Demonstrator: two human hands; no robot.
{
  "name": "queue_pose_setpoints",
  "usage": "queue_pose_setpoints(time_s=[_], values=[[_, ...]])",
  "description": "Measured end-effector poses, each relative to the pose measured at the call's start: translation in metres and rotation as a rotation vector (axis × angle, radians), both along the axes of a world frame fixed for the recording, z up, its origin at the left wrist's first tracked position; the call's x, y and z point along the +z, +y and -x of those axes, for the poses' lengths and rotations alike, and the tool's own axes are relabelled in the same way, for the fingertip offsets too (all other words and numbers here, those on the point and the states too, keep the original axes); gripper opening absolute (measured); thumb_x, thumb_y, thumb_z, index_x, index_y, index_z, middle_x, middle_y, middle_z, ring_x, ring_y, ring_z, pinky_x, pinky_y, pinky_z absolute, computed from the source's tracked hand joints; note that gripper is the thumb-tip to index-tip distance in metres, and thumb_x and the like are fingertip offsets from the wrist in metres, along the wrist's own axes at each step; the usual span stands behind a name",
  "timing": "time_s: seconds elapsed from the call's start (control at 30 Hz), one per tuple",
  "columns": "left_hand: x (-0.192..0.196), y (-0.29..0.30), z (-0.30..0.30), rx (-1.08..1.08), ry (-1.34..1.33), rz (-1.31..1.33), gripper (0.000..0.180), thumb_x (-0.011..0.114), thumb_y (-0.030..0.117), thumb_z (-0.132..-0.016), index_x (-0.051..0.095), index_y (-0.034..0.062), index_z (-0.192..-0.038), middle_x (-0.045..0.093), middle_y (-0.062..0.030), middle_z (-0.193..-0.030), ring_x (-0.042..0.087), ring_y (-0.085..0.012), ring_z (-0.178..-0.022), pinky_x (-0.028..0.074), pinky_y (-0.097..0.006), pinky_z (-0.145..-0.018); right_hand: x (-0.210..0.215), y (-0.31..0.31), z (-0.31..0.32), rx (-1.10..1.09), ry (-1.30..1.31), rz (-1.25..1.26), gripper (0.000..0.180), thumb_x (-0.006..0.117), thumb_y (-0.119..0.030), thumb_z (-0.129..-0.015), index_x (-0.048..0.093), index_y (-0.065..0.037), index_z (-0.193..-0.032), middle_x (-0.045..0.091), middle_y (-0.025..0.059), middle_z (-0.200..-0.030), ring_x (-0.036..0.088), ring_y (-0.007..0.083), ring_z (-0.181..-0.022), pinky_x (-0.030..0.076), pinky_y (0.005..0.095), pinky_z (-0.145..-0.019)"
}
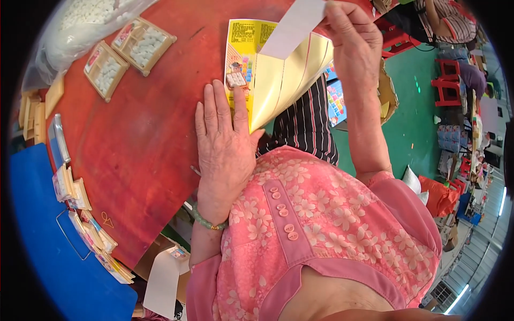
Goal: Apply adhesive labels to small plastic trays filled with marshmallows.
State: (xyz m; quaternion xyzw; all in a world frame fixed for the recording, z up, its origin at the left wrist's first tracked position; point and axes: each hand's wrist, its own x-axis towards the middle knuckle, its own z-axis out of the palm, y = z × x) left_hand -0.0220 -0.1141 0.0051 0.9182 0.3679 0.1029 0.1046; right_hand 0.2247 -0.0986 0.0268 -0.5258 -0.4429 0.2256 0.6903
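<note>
At the near edge of the red table (160,107) a yellow printed sheet (242,45) lies partly off the edge, its pale, creased side curling up to the right. My left hand (226,134) rests flat on the sheet's left margin and the table, fingers stretched out. A green bead bracelet (206,220) circles that wrist. My right hand (356,40), raised at the upper right, pinches the corner of a white paper strip (295,29) between thumb and fingers. The strip slants down over the sheet; whether it is attached there I cannot tell.
Two wooden trays (144,48) of white pieces sit at the far left, beside a clear bag (85,16) of similar pieces. Small wooden boxes (65,183) line the table's left edge by a blue board (37,214). Red stools (447,80) and other people are at right.
</note>
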Motion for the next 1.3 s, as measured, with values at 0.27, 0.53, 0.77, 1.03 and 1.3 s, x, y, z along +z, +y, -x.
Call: queue_pose_setpoints(time_s=[0.27, 0.53, 0.77, 1.03, 1.3], values=[[0.0, -0.003, 0.011, 0.038, -0.026, 0.028, 0.09, 0.057, 0.058, -0.075, 0.034, -0.0045, -0.136, 0.028, -0.0255, -0.143, 0.023, -0.036, -0.136, 0.02, -0.053, -0.108, 0.027, -0.01, -0.063, -0.045, 0.132, -0.19, 0.015, 0.053, -0.007, -0.092, 0.061, 0.003, -0.098, 0.064, 0.0082, -0.089, 0.06, 0.0142, -0.081, 0.048, 0.0283, -0.077], [0.004, -0.013, 0.063, 0.194, 0.133, 0.031, 0.091, 0.047, 0.062, -0.082, 0.023, -0.0024, -0.142, 0.021, -0.0255, -0.146, 0.017, -0.0374, -0.137, 0.015, -0.054, -0.109, 0.064, -0.021, -0.066, -0.109, 0.272, -0.352, 0.015, 0.054, -0.005, -0.091, 0.06, 0.005, -0.1, 0.064, 0.0107, -0.091, 0.06, 0.016, -0.079, 0.049, 0.0299, -0.078], [0.014, -0.023, 0.141, 0.519, 0.31, 0.019, 0.082, 0.055, 0.049, -0.084, 0.023, 0.0025, -0.143, 0.016, -0.0223, -0.149, 0.015, -0.0356, -0.139, 0.015, -0.052, -0.11, 0.053, 0.005, -0.05, 0.14, 0.283, -0.352, 0.02, 0.048, -0.004, -0.093, 0.059, 0.005, -0.107, 0.063, 0.0115, -0.103, 0.059, 0.02, -0.096, 0.045, 0.0345, -0.09], [0.02, -0.018, 0.207, 0.711, 0.332, -0.091, 0.065, 0.053, 0.038, -0.09, 0.033, -0.0017, -0.138, 0.031, -0.0245, -0.142, 0.028, -0.0377, -0.134, 0.025, -0.047, -0.108, 0.041, 0.005, -0.049, 0.221, 0.358, -0.381, 0.019, 0.051, -0.007, -0.092, 0.06, 0.004, -0.106, 0.063, 0.0107, -0.104, 0.059, 0.0196, -0.095, 0.045, 0.0351, -0.09], [0.072, 0.069, 0.101, 0.315, -0.101, -0.084, 0.053, 0.056, 0.026, -0.09, 0.042, -0.0054, -0.13, 0.038, -0.0262, -0.137, 0.04, -0.0385, -0.126, 0.035, -0.042, -0.103, 0.043, -0.021, -0.052, 0.027, 0.406, -0.377, 0.017, 0.056, -0.006, -0.09, 0.061, 0.005, -0.103, 0.064, 0.01, -0.092, 0.059, 0.0161, -0.082, 0.048, 0.0315, -0.08]])
